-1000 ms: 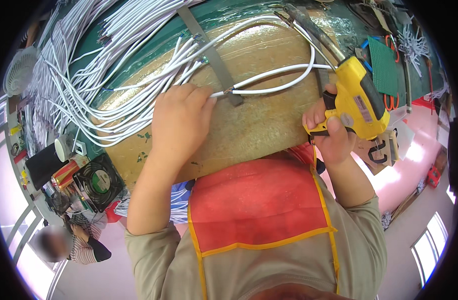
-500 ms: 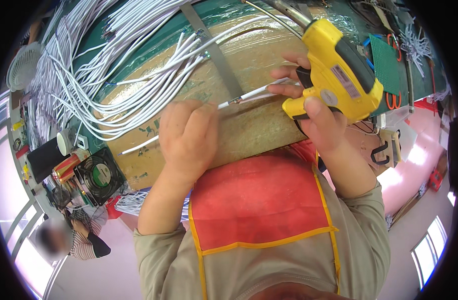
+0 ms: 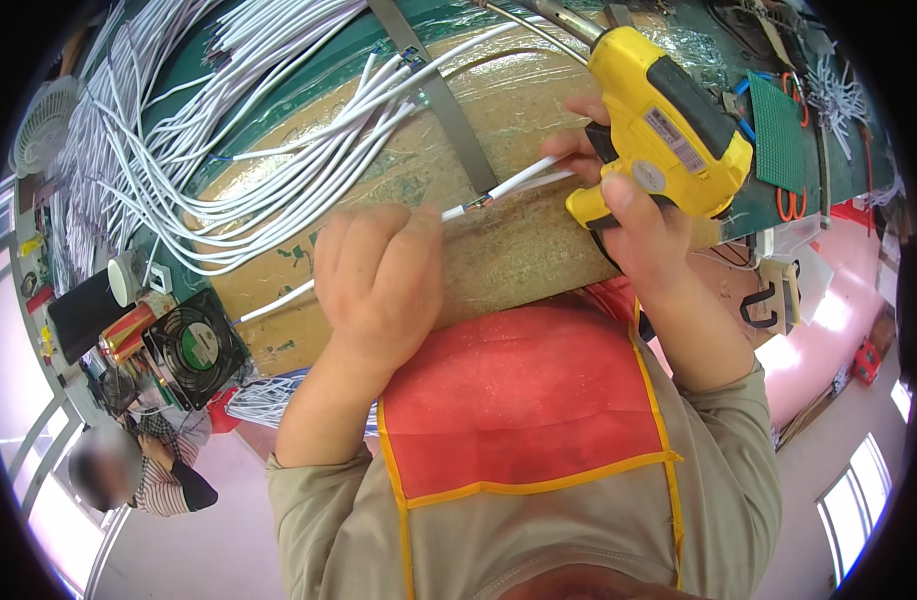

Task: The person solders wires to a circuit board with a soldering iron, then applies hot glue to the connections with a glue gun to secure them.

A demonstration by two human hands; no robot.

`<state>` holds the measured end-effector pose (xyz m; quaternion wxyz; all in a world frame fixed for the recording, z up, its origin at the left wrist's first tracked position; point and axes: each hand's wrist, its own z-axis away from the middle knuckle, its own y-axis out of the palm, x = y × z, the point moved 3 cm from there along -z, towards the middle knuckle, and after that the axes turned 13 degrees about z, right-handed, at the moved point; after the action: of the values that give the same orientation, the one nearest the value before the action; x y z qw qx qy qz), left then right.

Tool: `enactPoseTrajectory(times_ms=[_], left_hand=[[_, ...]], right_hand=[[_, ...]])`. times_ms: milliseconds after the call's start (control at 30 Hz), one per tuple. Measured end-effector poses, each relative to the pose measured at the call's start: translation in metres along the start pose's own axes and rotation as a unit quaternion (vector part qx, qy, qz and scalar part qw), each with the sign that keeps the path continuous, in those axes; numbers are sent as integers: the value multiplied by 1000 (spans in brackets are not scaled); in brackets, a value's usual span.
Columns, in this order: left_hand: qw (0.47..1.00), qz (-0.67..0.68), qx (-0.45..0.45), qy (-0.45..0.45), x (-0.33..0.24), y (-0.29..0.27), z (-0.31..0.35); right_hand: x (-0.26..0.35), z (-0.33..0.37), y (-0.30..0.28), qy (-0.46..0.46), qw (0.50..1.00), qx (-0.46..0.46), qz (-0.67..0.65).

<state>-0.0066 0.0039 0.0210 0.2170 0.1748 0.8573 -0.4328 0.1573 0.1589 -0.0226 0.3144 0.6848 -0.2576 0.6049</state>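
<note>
My left hand is closed around a white cable, whose far end sticks out to the left past my fist. On the other side the cable meets a small joint with coppery and dark bits, over the wooden board. My right hand grips a yellow soldering gun by its handle, thumb on the near side. Its metal barrel points up and left, away from the joint. Behind the gun, my right fingertips are at a second white cable piece; whether they pinch it is partly hidden.
A bundle of white cables curves over the left of the bench. A metal strip crosses the board. A black fan stands at left, a green mesh piece at right. Another person sits at lower left.
The soldering gun has shifted slightly left and up in my right hand. The cable piece by my right fingers now slants up more steeply from the joint. My left hand has barely moved.
</note>
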Motion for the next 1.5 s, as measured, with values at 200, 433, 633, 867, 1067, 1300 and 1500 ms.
enactPoseTrajectory(times_ms=[200, 433, 633, 867, 1067, 1300, 1500], left_hand=[[1000, -6, 7, 8, -3, 0, 1], [999, -1, 34, -9, -4, 10, 2], [985, 117, 124, 37, -15, 23, -24], [953, -68, 90, 281, 23, 4, -73], [927, -51, 64, 366, 9, 14, -76], [923, -48, 128, 360, 13, -4, -105], [943, -235, 132, 195, 46, -85, -178]], right_hand=[[0, -13, 4, -25, 999, -7, -21], [16, -35, 16, -32, 999, 3, 2], [40, -72, 33, -123, 991, 48, 9], [45, -73, 39, -107, 991, 32, -78], [51, -74, 40, -62, 992, 47, -103], [65, -70, 20, -65, 994, -31, -78], [76, -47, -42, -86, 995, -42, -22]])
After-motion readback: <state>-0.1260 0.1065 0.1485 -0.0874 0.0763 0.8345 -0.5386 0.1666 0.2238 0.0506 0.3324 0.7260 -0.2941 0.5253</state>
